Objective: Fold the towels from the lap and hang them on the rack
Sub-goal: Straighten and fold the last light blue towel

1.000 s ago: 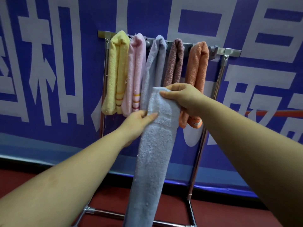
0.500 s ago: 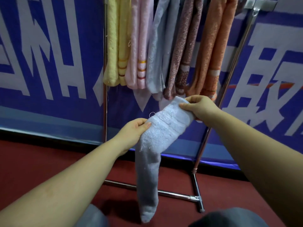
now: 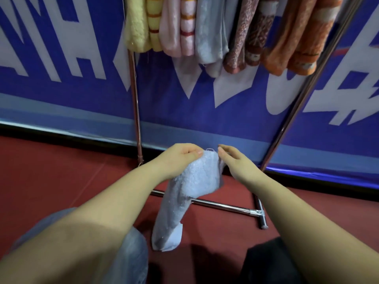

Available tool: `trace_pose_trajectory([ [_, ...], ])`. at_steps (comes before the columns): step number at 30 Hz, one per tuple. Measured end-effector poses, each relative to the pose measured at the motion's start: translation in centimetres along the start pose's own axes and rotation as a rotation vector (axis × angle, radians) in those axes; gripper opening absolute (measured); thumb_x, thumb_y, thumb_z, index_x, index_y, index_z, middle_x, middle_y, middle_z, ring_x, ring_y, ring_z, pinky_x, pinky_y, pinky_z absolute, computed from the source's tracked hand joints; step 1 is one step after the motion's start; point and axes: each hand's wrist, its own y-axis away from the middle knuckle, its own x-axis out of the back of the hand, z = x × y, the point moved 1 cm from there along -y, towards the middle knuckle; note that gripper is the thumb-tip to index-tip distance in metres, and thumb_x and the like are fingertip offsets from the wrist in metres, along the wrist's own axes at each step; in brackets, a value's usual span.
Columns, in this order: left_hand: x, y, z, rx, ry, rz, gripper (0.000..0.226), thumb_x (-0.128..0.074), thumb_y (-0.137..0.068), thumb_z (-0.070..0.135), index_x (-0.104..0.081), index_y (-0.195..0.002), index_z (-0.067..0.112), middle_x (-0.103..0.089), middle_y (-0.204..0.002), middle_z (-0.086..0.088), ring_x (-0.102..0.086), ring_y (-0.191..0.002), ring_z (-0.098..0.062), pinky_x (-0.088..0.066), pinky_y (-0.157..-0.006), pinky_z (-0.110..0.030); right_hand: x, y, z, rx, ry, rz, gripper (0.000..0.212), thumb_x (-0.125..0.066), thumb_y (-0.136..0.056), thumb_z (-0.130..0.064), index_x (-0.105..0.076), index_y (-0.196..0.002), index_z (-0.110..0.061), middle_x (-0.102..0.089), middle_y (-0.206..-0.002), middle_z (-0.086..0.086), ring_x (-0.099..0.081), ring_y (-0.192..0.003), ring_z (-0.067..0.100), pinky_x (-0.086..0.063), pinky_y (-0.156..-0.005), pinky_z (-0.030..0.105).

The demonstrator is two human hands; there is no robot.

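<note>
At centre frame, a pale blue towel (image 3: 190, 181) hangs folded lengthwise between both hands, above the red floor (image 3: 51, 171) and in front of the rack's bottom rail (image 3: 221, 206). Its pile is nubbly on the facing side; the lower end droops toward the bottom of the frame, where a smooth hem flap turns outward. Whether that end touches the floor cannot be told. A small thread loop stands up at the top edge.

Left hand (image 3: 180, 156): fingers closed, pinching the towel's upper left corner between thumb and forefinger. Right hand (image 3: 235, 162): fingers loosely extended at the towel's upper right edge; the towel's far side hides the contact, so it cannot be told whether this hand grips the cloth.

Along the upper edge of the frame, five hung towels are cut off at the top, so their fold over the bar is out of view: yellow towel (image 3: 137, 27), pink towel (image 3: 178, 27), grey-blue towel (image 3: 211, 31), brown mottled towel (image 3: 248, 35), orange towel (image 3: 295, 37). Rack uprights (image 3: 136, 111) run down either side of them. Behind stands a blue banner (image 3: 184, 111) with large white characters, only partly visible. At lower left, a grey-clad knee (image 3: 131, 255) is largely covered by the forearm; a dark shape at lower right is unclear.
</note>
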Motion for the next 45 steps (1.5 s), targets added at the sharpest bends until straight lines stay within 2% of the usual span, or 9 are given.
trace_pose_trajectory([
  [4,-0.3,-0.4,0.3,-0.014,-0.079,-0.055,0.023,-0.049,-0.094,0.027,-0.067,-0.096,0.013,-0.063,-0.088,0.004,-0.051,-0.081,-0.008,-0.040,-0.080,-0.028,-0.7,0.3,-1.7,0.149,0.046,-0.082,0.049,-0.030,-0.099,-0.045,-0.068,-0.093,-0.015,-0.067,-0.087,-0.002,-0.056,-0.078,0.004,-0.043,-0.083,0.022],
  [8,-0.1,-0.6,0.7,-0.010,-0.031,-0.032,0.019,-0.049,-0.095,0.026,-0.066,-0.091,0.019,-0.060,-0.079,0.013,-0.052,-0.074,-0.002,-0.041,-0.074,-0.022,-0.7,0.3,-1.8,0.178,0.168,-0.121,0.062,-0.031,-0.097,-0.049,-0.055,-0.075,0.004,-0.055,-0.062,-0.001,-0.050,-0.059,0.010,-0.044,-0.071,0.032],
  [15,0.5,-0.6,-0.4,0.115,-0.018,-0.102,0.034,-0.056,-0.088,0.042,-0.068,-0.088,0.011,-0.071,-0.088,-0.004,-0.058,-0.078,-0.013,-0.046,-0.079,-0.032,0.7,0.1,-1.9,0.204,0.264,0.058,0.052,-0.041,-0.096,-0.043,-0.051,-0.087,0.007,-0.049,-0.077,0.003,-0.044,-0.070,0.014,-0.038,-0.067,0.031],
  [21,3.3,0.4,-1.2,0.143,-0.020,-0.113,0.028,-0.055,-0.091,0.033,-0.069,-0.081,0.011,-0.066,-0.078,0.005,-0.056,-0.074,-0.007,-0.045,-0.080,-0.030,4.5,-0.2,-0.5,0.119,0.310,0.145,0.038,-0.041,-0.097,-0.041,-0.044,-0.075,-0.010,-0.037,-0.069,0.007,-0.036,-0.063,0.019,-0.030,-0.059,0.032],
  [25,2.5,1.1,-0.7,0.084,-0.021,-0.091,0.023,-0.053,-0.092,0.029,-0.067,-0.076,0.020,-0.062,-0.073,0.011,-0.052,-0.072,-0.006,-0.042,-0.076,-0.028,3.3,0.1,-0.1,0.108,0.350,0.047,0.044,-0.036,-0.099,-0.041,-0.059,-0.081,-0.008,-0.064,-0.087,0.008,-0.056,-0.084,0.027,-0.041,-0.078,0.035],
  [28,0.6,1.1,0.1,0.067,-0.067,-0.098,0.027,-0.053,-0.093,0.030,-0.060,-0.067,0.025,-0.052,-0.054,0.019,-0.043,-0.058,0.001,-0.035,-0.063,-0.021,0.6,1.2,-1.6,0.169,0.207,-0.065,0.046,-0.029,-0.101,-0.041,-0.070,-0.099,-0.021,-0.067,-0.109,-0.007,-0.058,-0.102,0.007,-0.041,-0.087,0.018],
  [30,-0.3,1.0,0.1,0.071,-0.066,-0.103,0.027,-0.053,-0.091,0.034,-0.061,-0.067,0.026,-0.054,-0.058,0.019,-0.045,-0.063,-0.003,-0.036,-0.067,-0.024,-0.9,1.8,-2.0,0.194,0.124,-0.167,0.051,-0.026,-0.101,-0.041,-0.071,-0.097,-0.016,-0.070,-0.104,-0.005,-0.061,-0.099,0.004,-0.044,-0.089,0.014],
  [35,-0.2,1.1,0.0,0.104,-0.040,-0.068,0.045,-0.052,-0.077,0.055,-0.063,-0.077,0.011,-0.052,-0.074,0.000,-0.044,-0.072,-0.014,-0.035,-0.071,-0.033,-2.0,2.2,-1.9,0.237,0.185,-0.172,0.052,-0.032,-0.100,-0.043,-0.063,-0.087,-0.003,-0.061,-0.080,0.000,-0.052,-0.076,0.010,-0.046,-0.084,0.039],
  [45,3.1,1.4,-0.4,0.137,-0.013,-0.128,0.032,-0.054,-0.091,0.031,-0.060,-0.063,0.016,-0.055,-0.058,0.013,-0.046,-0.055,-0.002,-0.037,-0.063,-0.024,1.9,0.1,0.0,0.088,0.420,-0.026,0.056,-0.038,-0.097,-0.045,-0.053,-0.085,0.008,-0.049,-0.073,0.008,-0.045,-0.070,0.019,-0.037,-0.068,0.033],
])
